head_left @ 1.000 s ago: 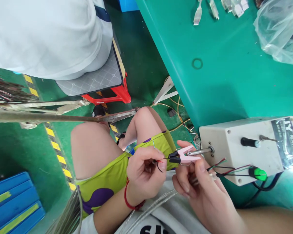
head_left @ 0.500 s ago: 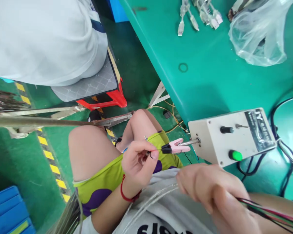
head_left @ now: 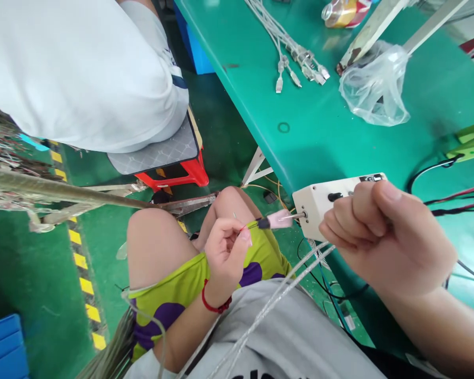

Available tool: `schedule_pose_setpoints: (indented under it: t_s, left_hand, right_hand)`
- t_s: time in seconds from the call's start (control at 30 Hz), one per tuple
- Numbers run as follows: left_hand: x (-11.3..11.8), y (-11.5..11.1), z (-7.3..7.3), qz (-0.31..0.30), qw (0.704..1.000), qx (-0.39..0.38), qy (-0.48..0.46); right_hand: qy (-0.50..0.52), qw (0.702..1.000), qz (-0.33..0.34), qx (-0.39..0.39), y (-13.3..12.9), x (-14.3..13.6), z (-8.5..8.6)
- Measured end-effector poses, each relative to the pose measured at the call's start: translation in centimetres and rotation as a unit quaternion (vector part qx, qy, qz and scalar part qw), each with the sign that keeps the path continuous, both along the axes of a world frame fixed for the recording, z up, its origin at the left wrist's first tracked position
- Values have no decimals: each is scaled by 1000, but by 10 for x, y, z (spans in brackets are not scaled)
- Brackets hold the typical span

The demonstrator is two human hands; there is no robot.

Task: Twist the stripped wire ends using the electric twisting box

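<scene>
My left hand (head_left: 226, 250), wearing a red bracelet, pinches thin red and dark wires (head_left: 253, 225) between thumb and fingertips. They run to a pink clip with a black tip (head_left: 275, 219), mounted on the metal shaft of a small white machine box (head_left: 312, 200). The clip looks smeared. My right hand (head_left: 391, 237) is a closed fist in front of that box, covering much of it. Clear-sheathed cables (head_left: 276, 302) rise across my shirt into this fist. Loose coloured wires (head_left: 462, 199) stick out beyond it.
White USB cables (head_left: 296, 58), a clear plastic bag (head_left: 379, 89) and a bottle (head_left: 345, 13) lie on the green table (head_left: 253, 100). A person in white sits on a red stool (head_left: 193, 168) at left. A pole (head_left: 63, 187) reaches toward my legs. Blue bins (head_left: 3, 347) stand lower left.
My right hand has moved up and right, in front of the machine box, carrying the cables. The clip has gone from sharp to smeared. My left hand keeps its pinch; the view has shifted.
</scene>
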State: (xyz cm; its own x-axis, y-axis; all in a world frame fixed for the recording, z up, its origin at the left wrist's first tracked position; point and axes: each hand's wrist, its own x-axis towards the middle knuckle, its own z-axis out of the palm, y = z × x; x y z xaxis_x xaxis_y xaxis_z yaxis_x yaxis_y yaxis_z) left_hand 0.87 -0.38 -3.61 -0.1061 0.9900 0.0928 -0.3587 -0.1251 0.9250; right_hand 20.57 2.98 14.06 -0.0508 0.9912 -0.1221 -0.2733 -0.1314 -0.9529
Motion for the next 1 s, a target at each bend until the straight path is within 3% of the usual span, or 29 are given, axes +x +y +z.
schedule_pose_setpoints:
  t_s: [0.13,0.23,0.3,0.33,0.43,0.67,0.9,1.0]
  left_hand:
    - [1,1,3,13,1000,8,-22]
    - [0,0,4,26,999,9,-27]
    - [-1,-2,5,28,999,17,-14]
    - [-2,-2,6,30,999,23,-5]
    - [-5,-4,11,38,997,57,46]
    - [-8,-2,22,53,981,124,142]
    - [-12,1,19,50,977,122,166]
    - [-14,2,18,51,977,118,168]
  right_hand:
    - [-29,999,-26,29,-16,-6,-2]
    - [-97,990,-53,83,-48,-18,-19]
    - [-138,982,-4,128,-70,-28,-36]
    - [-144,978,73,129,-78,-32,-45]
    - [-162,978,130,28,-85,-41,-65]
    - [-98,977,-7,-189,-66,-45,-79]
    - [34,957,-58,-282,-49,-58,-81]
    - [64,954,-83,-282,-45,-59,-78]
